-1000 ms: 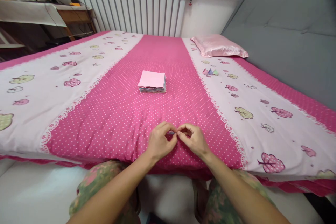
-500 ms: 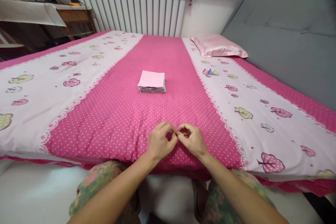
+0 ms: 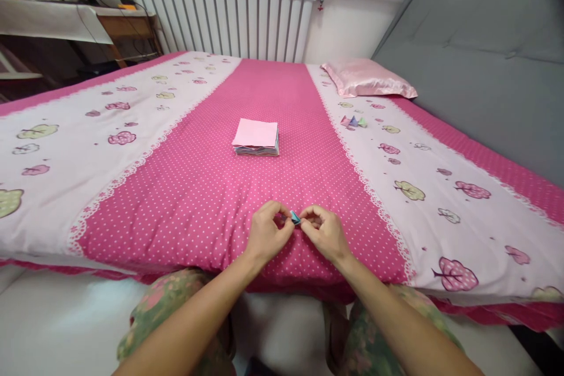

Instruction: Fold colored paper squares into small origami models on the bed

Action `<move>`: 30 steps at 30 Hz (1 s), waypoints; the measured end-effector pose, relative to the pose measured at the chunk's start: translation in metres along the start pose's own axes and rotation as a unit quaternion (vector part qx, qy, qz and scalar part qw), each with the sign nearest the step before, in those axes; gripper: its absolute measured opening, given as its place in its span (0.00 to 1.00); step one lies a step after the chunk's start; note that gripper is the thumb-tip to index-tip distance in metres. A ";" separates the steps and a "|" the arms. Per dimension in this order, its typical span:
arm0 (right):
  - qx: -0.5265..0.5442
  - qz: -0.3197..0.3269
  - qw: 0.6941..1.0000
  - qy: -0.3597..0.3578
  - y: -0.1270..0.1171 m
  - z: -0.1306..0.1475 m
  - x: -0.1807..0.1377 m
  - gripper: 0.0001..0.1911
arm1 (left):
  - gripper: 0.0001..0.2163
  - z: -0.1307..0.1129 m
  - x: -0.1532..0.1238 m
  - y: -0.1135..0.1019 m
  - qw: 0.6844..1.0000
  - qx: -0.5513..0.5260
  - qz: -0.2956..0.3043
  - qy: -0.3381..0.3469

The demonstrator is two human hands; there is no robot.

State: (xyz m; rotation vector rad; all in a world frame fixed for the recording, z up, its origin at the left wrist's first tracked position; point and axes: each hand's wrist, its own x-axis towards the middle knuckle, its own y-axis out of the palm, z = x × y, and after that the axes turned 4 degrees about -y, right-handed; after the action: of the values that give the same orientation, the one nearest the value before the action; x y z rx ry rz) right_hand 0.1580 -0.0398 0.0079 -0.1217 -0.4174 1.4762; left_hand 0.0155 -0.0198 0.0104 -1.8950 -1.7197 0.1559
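Observation:
A small folded piece of blue paper (image 3: 295, 218) is pinched between my two hands, low over the near part of the bed. My left hand (image 3: 269, 232) grips its left side between thumb and forefinger. On the opposite side, my right hand (image 3: 325, 234) pinches it the same way. My fingertips cover part of the paper, so its full shape is hidden. Farther back lies a stack of square paper sheets (image 3: 255, 133) with a pink one on top. Small folded paper pieces (image 3: 353, 121) in pink, purple-blue and green sit in a row to the right.
The bed (image 3: 194, 188) has a pink and white patterned cover, and its near edge is just beyond my knees. A pink pillow (image 3: 368, 77) rests by the grey headboard (image 3: 480, 59). Behind stand a white radiator (image 3: 220, 17) and, at left, a desk (image 3: 48, 20) with a monitor.
My fingertips have drawn slightly apart, and the blue folded paper now shows between them; before, it was almost wholly covered. The stack and the row of folded pieces stay in place.

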 end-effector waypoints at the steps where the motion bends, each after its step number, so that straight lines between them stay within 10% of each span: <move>1: 0.003 0.000 1.000 0.001 0.000 0.000 0.000 0.02 | 0.04 0.000 0.000 0.000 1.000 -0.006 0.001 -0.011; 22: -0.099 0.019 0.995 -0.026 -0.015 -0.010 0.003 0.06 | 0.03 0.009 0.007 -0.004 0.991 0.086 -0.018 -0.105; 30: -0.202 0.021 0.973 -0.112 -0.018 -0.003 0.002 0.11 | 0.03 0.008 0.002 -0.006 0.977 0.213 -0.014 0.012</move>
State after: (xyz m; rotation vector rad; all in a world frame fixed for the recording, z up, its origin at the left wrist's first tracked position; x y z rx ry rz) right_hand 0.1762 -0.0393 0.0110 -0.2901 -0.9020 1.4359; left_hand 0.0068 -0.0154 0.0075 -1.5495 -1.5468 0.4502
